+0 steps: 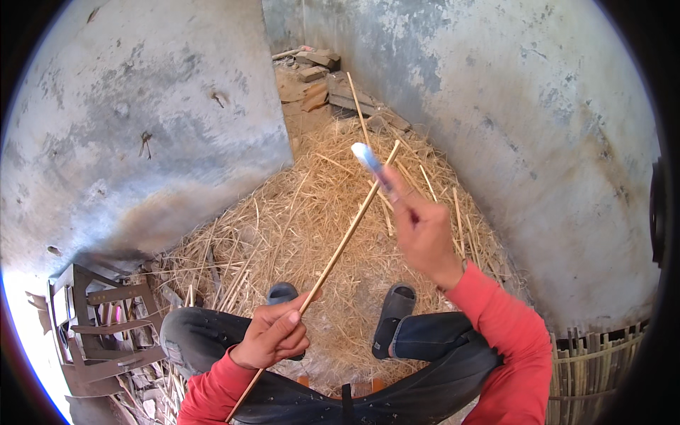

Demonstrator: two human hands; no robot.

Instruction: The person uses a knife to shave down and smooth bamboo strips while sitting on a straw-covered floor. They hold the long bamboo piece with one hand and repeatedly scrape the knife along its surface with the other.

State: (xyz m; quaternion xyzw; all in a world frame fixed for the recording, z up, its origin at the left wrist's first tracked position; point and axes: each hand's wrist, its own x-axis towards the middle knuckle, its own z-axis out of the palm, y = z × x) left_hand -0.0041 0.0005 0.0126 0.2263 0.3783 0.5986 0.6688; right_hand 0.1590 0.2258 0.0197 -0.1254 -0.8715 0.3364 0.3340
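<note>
A long, thin bamboo stick [345, 241] runs diagonally from below my left forearm up to the middle of the view. My left hand [276, 331] is closed around its lower part, the thumb lying along it. My right hand [425, 225], raised near the stick's far end, grips what looks like a short knife [366, 156]. Its bright blade is smeared by motion and lies just left of the stick's tip. Whether blade and stick touch, I cannot tell. The knife's handle is mostly hidden in my fingers.
Straw-like shavings [283, 212] and loose strips cover the ground around my sandals [397, 312]. Weathered walls rise left and right, with bricks [316, 60] stacked between them. A broken brown frame [113, 312] stands at left, a slatted bamboo basket [591, 372] at lower right.
</note>
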